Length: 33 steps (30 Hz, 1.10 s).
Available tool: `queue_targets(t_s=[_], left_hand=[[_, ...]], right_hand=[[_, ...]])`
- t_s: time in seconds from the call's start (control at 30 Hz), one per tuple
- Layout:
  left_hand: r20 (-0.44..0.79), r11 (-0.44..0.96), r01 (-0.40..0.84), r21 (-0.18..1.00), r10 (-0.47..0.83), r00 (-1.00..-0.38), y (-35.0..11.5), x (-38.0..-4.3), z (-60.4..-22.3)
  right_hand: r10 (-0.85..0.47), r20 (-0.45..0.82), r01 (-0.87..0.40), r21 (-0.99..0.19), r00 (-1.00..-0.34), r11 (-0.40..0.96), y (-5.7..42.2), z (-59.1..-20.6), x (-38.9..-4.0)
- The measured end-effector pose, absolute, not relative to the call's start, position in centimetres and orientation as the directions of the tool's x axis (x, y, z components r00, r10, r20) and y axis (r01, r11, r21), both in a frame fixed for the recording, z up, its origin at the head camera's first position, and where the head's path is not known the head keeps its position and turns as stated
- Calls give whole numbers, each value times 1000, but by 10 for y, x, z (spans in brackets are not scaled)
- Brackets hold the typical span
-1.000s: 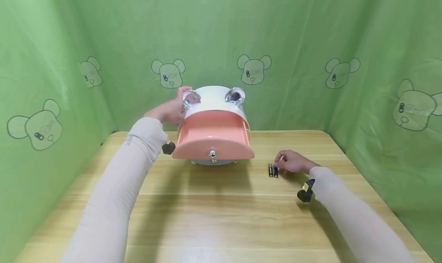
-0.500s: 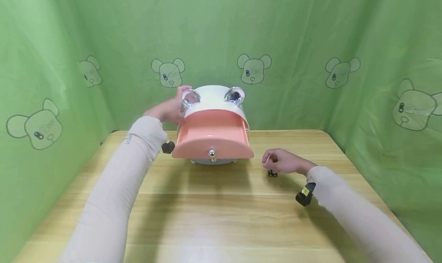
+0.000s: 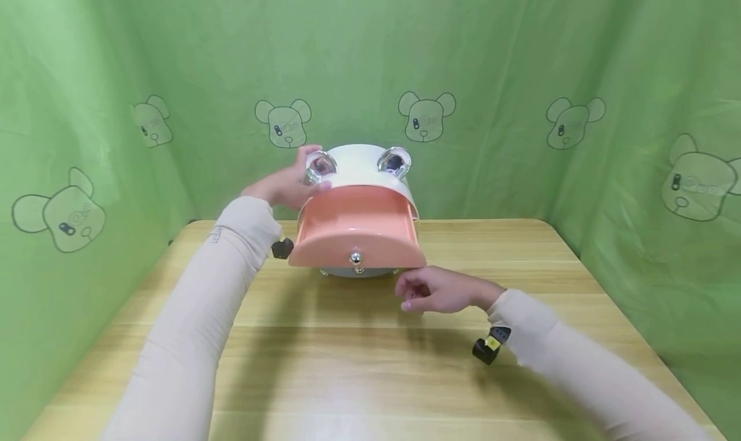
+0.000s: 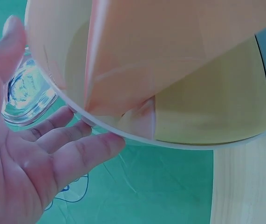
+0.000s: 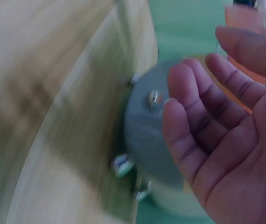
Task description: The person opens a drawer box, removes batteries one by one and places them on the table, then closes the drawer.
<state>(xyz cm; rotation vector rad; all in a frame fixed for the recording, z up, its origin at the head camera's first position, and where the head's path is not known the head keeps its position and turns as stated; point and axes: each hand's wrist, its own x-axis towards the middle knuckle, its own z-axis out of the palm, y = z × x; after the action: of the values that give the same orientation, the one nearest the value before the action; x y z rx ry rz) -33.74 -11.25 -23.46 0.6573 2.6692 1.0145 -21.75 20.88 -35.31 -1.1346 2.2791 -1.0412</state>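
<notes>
A white frog-shaped drawer box (image 3: 357,161) with silver ring eyes stands on the table, its pink drawer (image 3: 359,247) pulled out. My left hand (image 3: 289,182) grips the box's upper left side around one silver eye (image 4: 28,91), thumb at the front rim and fingers against the outside of the shell (image 4: 137,137). My right hand (image 3: 437,290) is just right of and below the pink drawer's front, fingers loosely curled, with nothing seen in the palm in the right wrist view. The lower grey drawer (image 5: 146,126) stays closed. No batteries show; the right hand and wrist cover their earlier spot.
The wooden table (image 3: 347,364) extends on all sides of the box. Green curtains (image 3: 492,55) with printed bear heads enclose the back and both sides. Small silver feet (image 5: 122,165) hold the box up. Black wrist cameras (image 3: 489,344) hang under the sleeves.
My right hand has moved left from the two batteries, across them, towards the box. My left thumb has shifted onto the front rim beside the eye. Box and drawer have stayed put.
</notes>
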Motion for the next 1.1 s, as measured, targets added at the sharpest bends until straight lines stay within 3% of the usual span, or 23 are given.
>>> queue_targets(t_s=[0.23,0.5,0.87,1.1], left_hand=[[-50,657,314,685,473,-880,-112,-336,-234],[-41,636,314,704,479,-877,-113,-339,-234],[-47,617,296,729,477,-878,-113,-339,-238],[-40,608,297,737,477,-878,-113,-338,-237]], right_hand=[[-854,26,-591,-733,-519,337,180,-335,-196],[-834,159,-564,-800,-528,205,158,-323,-192],[-797,138,-518,-821,-588,240,150,-322,-193],[-770,198,-535,-818,-607,212,150,-323,-199]])
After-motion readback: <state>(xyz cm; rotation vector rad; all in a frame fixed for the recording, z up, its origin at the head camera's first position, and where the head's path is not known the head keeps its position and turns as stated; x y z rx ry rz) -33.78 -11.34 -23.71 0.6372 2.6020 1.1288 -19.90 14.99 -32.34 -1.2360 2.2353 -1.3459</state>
